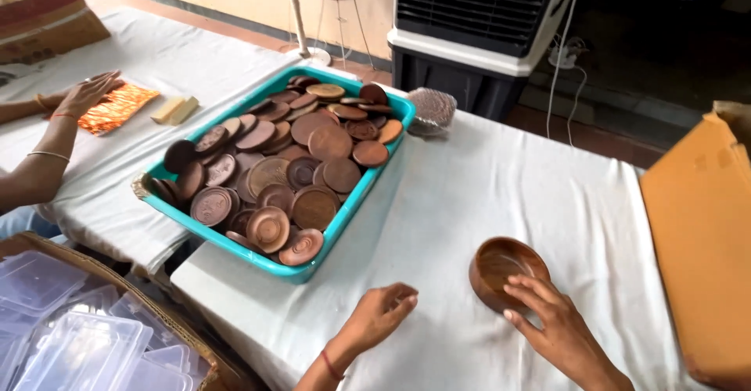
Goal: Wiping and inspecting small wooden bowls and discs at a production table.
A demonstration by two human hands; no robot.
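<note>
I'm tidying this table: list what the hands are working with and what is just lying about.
In use: wooden bowl under the right hand; left hand beside it; teal tray of wooden discs.

Lying about: plastic lids, orange foil packet, cardboard sheet.

I see two bare forearms with no sleeves. My left grip [381, 313] has a thin red thread tied round the wrist. My right grip [551, 324] wears nothing: no ring, no band, no glove.
</note>
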